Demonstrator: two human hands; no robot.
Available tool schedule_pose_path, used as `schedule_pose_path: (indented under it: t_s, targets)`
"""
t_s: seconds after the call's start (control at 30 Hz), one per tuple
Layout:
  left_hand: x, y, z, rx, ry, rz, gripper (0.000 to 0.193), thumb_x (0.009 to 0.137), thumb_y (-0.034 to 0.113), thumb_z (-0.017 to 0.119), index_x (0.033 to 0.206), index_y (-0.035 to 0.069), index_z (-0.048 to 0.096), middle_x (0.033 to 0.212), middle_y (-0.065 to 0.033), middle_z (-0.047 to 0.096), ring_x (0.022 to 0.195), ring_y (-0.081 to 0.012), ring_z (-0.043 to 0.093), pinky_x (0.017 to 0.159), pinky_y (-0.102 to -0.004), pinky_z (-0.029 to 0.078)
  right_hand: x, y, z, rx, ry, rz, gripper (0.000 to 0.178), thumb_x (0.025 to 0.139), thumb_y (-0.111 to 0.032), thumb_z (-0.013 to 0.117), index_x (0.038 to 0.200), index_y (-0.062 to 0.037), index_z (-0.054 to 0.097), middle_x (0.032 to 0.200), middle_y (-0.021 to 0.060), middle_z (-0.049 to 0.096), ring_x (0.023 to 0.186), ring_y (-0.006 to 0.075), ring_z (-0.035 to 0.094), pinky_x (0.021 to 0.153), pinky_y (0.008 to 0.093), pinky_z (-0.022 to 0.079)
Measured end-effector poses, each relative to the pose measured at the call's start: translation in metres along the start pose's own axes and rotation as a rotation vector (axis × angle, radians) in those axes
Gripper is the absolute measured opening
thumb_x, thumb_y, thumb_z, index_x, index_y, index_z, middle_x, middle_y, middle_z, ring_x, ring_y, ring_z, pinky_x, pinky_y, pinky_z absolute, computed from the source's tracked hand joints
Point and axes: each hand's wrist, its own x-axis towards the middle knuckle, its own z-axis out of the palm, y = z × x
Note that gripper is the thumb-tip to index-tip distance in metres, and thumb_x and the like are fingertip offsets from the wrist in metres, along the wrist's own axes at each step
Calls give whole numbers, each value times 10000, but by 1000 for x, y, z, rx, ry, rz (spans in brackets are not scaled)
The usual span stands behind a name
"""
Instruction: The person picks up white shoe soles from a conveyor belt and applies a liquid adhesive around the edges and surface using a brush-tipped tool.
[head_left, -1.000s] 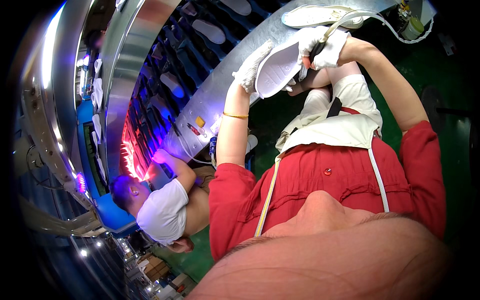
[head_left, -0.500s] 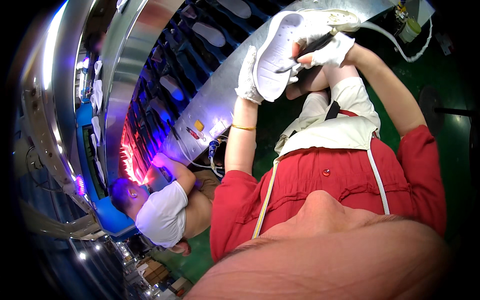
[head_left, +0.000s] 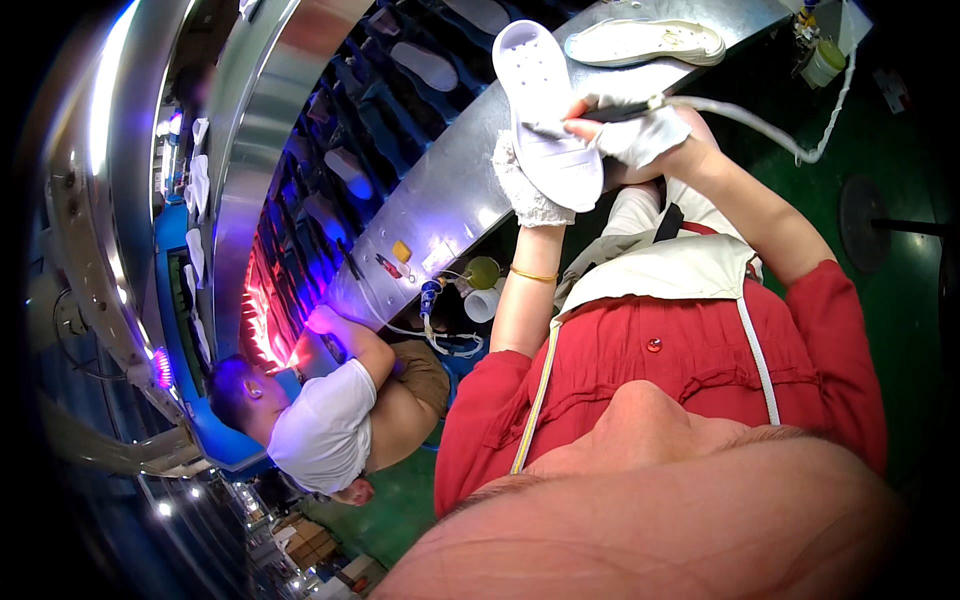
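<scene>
White shoe sole (head_left: 535,90) is being held up by surface's (head_left: 465,145) near edge. L hand's (head_left: 525,190) grip is clasping it from behind, lower end; R hand's (head_left: 640,132) grip is pinching dark-handled tool (head_left: 622,112), tip over sole's face, w/ pale hose (head_left: 758,121) trailing R. Cream shoe piece (head_left: 645,42) is lying on surface; co-worker (head_left: 325,425) is leaning, far L.

Left: co-worker (head_left: 325,430), white shirt, one arm bent toward red glow (head_left: 265,312). Cardboard boxes (head_left: 308,541), near left. Metal bench (head_left: 445,165): yellow block (head_left: 401,251) beside small red object (head_left: 388,266). Right: round dark base (head_left: 860,225).
</scene>
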Motion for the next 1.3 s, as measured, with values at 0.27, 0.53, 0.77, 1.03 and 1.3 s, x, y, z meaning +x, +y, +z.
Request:
schedule_pose_path:
  t_s: [0.27, 0.53, 0.77, 1.03, 1.3]
  targets:
    - [-9, 6, -3, -121, -112, -64, 562, 866, 436, 359, 1230, 18, 450, 1171, -154, 534, 1018, -275, 535, 896, -382, 440, -9, -21, 0, 366, -201, 334, 180, 755, -151, 718, 893, -51, 661, 810, 50, 644, 737, 116, 586, 661, 253, 477]
    - [-34, 8, 31, -197, -207, -281, 651, 873, 489, 332, 1318, 16, 371, 1231, -191, 505, 1050, -386, 542, 913, -556, 426, 48, 15, -37, 75, 142, -261, 163, 777, -160, 707, 893, -53, 668, 829, 57, 639, 737, 152, 599, 677, 237, 478]
    - [-20, 10, 2, -325, -364, -240, 656, 879, 521, 367, 1331, 46, 368, 1256, -155, 487, 1080, -300, 521, 929, -442, 430, 1, 20, 0, -179, 164, -588, 163, 740, -80, 709, 895, -74, 658, 836, 101, 637, 768, 234, 619, 693, 305, 485]
    - [-38, 17, 21, -70, -175, -194, 612, 899, 485, 375, 1324, 44, 370, 1220, -157, 524, 1066, -309, 553, 910, -414, 469, 28, 15, -41, 117, 64, -347, 188, 751, -7, 683, 932, -38, 644, 901, 61, 643, 816, 142, 603, 758, 264, 491]
    - [-20, 22, 1, 53, -71, -80, 611, 901, 494, 352, 1322, 52, 376, 1219, -142, 523, 1047, -301, 558, 897, -432, 469, 13, 12, -30, -391, -81, -663, 221, 632, 103, 583, 788, -51, 598, 870, 110, 616, 762, 256, 600, 696, 308, 481]
